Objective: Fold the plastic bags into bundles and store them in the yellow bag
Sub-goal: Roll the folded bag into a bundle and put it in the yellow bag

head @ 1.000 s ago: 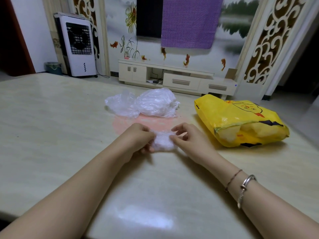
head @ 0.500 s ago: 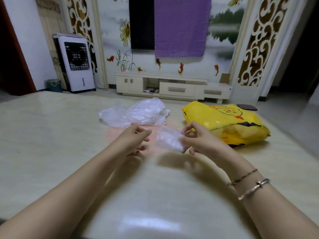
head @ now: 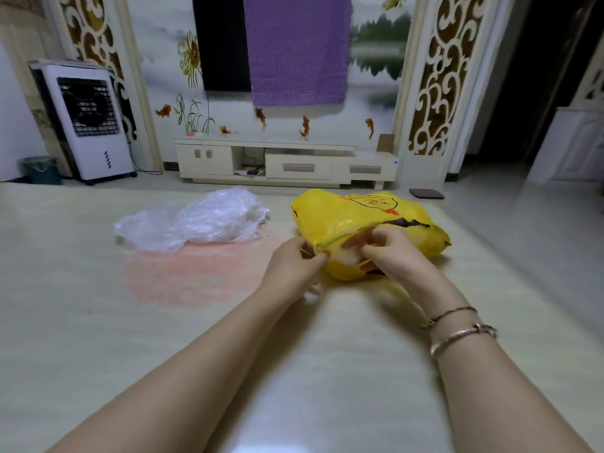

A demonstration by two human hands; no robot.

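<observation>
the yellow bag point(head: 366, 220) is lying on the tabletop point(head: 98, 322) right at my hands, its opening facing me. my left hand point(head: 294, 266) is pinching the bag's near edge and lifting it, while my right hand point(head: 389, 253) is curling around a small white bundle point(head: 348, 258) and pushing it into the mouth. to do this well, i am judging i should keep the edge raised and push the bundle deep before letting go, so it does not spring open. the loose clear plastic bags point(head: 202, 220) are waiting beyond my left hand. i am seeing a cartoon face on the yellow bag, but no readable writing.
</observation>
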